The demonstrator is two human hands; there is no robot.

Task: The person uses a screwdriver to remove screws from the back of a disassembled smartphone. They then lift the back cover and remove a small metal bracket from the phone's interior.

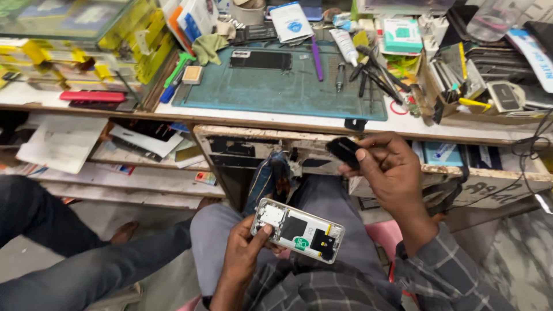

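The left hand [245, 253] grips the opened phone [298, 230] by its stiff edges; its bare insides look fragile. The right hand [391, 173] fingers pinch a small, light black part [344, 151].

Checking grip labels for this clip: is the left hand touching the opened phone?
Touching. The head view shows the left hand gripping the opened phone at its near end, thumb pressed on its inner face. The right hand holds a small black part above it.
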